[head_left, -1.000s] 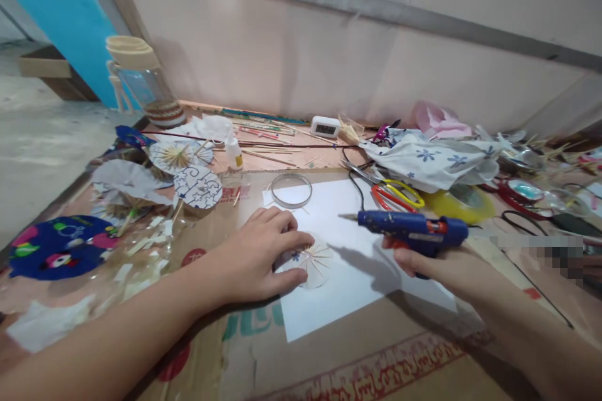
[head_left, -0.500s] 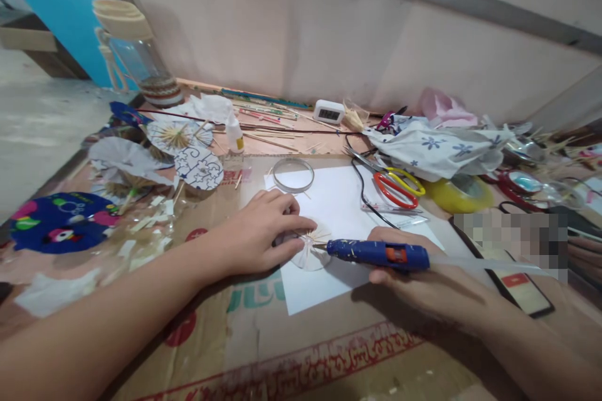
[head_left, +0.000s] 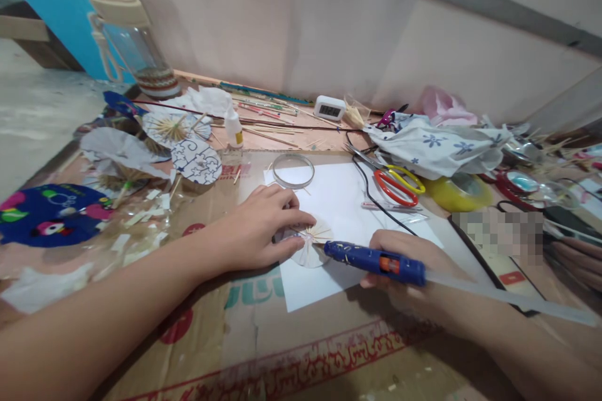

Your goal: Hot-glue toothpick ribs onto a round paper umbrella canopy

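On a white paper sheet (head_left: pixel 310 291) lies a small pleated paper umbrella top (head_left: pixel 308 255) with thin wooden ribs meeting at its middle. My left hand (head_left: pixel 263 225) pinches its left side between thumb and fingers. In my right hand (head_left: pixel 399 263) is a blue glue gun (head_left: pixel 376 260), with a long translucent glue stick (head_left: pixel 512 301) running out of its back. The gun's nozzle points left, at the right part of the ribs; whether it touches them I cannot tell. A clear tape ring (head_left: pixel 294 172) sits on the sheet's far edge.
Finished-looking small umbrellas (head_left: pixel 195 161) crowd the left. Behind are a glue bottle (head_left: pixel 232 128), a white digital clock (head_left: pixel 329 108) and a glass bottle (head_left: pixel 141 56). Scissors (head_left: pixel 397 188), yellow tape (head_left: pixel 458 191) and a phone (head_left: pixel 510 279) lie right. Another person's hand (head_left: pixel 576 260) shows at the right edge.
The glue gun has tilted, its back end lower, and its nozzle has shifted slightly on the ribs. My left hand keeps its pinch. The view has shifted slightly.
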The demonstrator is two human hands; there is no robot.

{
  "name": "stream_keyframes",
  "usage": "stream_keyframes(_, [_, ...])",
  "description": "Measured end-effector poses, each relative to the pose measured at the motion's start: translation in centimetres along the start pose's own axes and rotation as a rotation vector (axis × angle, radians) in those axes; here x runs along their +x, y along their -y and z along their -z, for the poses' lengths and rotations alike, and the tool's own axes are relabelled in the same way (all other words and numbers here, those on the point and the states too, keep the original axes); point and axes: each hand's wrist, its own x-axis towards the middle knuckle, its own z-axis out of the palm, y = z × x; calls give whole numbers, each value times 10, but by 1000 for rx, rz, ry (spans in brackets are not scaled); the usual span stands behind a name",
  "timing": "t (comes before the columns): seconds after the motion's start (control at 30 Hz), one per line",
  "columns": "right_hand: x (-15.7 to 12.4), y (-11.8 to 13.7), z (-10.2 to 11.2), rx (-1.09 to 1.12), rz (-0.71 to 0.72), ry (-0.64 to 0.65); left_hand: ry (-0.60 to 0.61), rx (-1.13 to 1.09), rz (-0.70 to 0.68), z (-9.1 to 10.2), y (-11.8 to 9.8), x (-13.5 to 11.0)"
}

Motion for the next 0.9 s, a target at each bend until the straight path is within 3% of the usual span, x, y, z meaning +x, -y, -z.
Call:
stream_keyframes(0.23, [-2, -3, -2, -40, 99, -12, 5, -4, 8, 0, 0, -1])
stream_keyframes(0.9, [-1, 8, 3, -58, 98, 34, 3, -2, -1, 0, 0, -1])
